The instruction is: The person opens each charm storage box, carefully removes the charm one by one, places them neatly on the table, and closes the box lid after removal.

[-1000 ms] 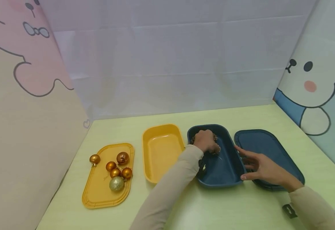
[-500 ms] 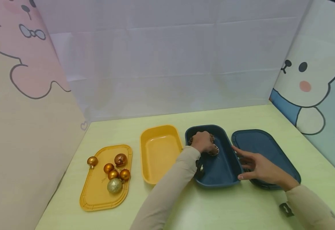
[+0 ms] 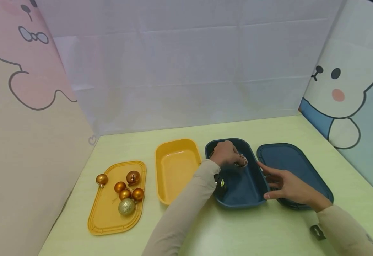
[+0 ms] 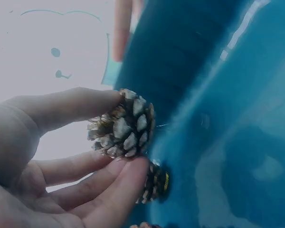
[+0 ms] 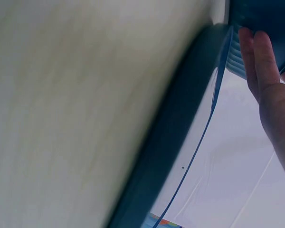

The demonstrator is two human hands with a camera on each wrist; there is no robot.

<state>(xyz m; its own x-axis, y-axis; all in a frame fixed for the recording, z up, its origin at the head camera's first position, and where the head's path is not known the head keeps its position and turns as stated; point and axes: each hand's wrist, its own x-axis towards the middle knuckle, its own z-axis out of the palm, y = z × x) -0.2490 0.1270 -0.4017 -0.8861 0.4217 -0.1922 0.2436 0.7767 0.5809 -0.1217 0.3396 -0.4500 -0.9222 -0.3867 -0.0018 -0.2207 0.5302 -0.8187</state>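
Note:
My left hand (image 3: 226, 153) is inside the dark blue box (image 3: 247, 192) and pinches a pine cone (image 4: 126, 126) between thumb and fingertips. In the left wrist view, a second pine cone (image 4: 154, 184) lies lower in the box, partly hidden behind the fingers. A sliver of another brown piece shows at that view's bottom edge. My right hand (image 3: 287, 185) steadies the box from its right side, thumb near the front corner and extended fingers along the outer wall. The right wrist view shows those fingers (image 5: 263, 61) against the blue wall.
An open yellow box (image 3: 177, 170) stands left of the blue one. Further left, a yellow lid (image 3: 106, 213) bears several gold and copper baubles (image 3: 126, 206), one at its left edge. Right of the blue box lies a dark blue lid (image 3: 292, 163), partly under my right forearm.
My left hand has lifted slightly within the blue box, and more of the pine cone shows beside its fingers. My right hand stays at the box's side. The head view has shifted a little.

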